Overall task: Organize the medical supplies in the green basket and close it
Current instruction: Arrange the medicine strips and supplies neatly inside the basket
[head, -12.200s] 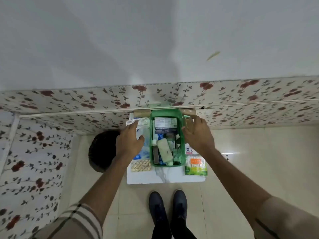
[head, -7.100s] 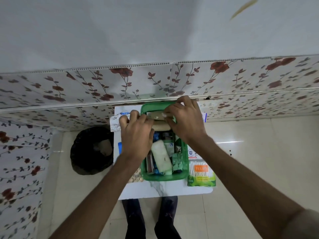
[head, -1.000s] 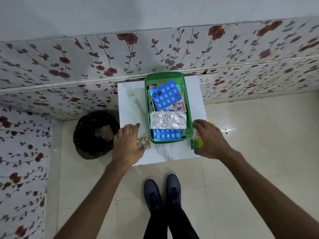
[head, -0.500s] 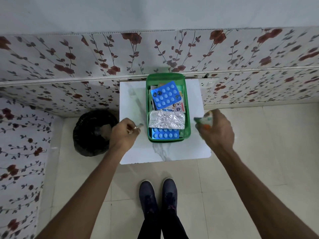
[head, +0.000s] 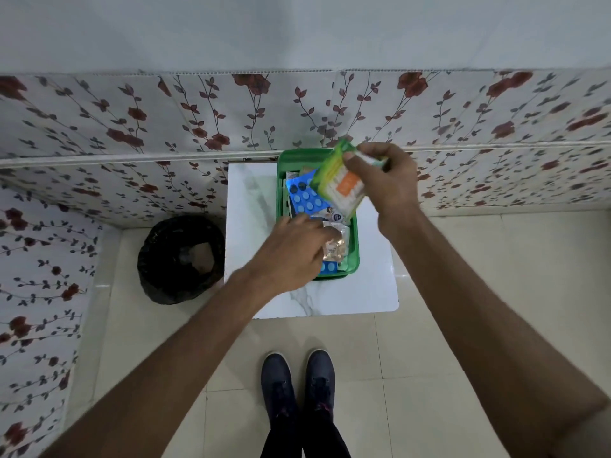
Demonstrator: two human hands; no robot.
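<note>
The head view looks straight down on a small white marble-patterned table (head: 251,226) pushed against a wall covered in white panels printed with red flowers (head: 132,127). The green plastic basket (head: 354,256) sits on the table, its far end touching the wall, with no lid on it. Inside lie a blue blister sheet of round tablets (head: 305,198), a crinkled silver foil strip (head: 340,230) and a second blue blister pack (head: 329,267) at the near end, partly covered.

The right hand (head: 386,183) hangs above the far half of the basket, fingers pinched on the top edge of a flat green and white packet with an orange label (head: 340,185), which dangles tilted over the blue tablets.

The left hand (head: 291,256) reaches across the basket's near left rim, fingers curled around a small clear strip of pale orange tablets (head: 334,251) held just over the silver foil; whether the strip touches the foil cannot be told.

A round bin lined with a black bag (head: 180,259) stands on the pale tiled floor (head: 479,259) left of the table. Two dark shoes (head: 297,381) point toward the table.
</note>
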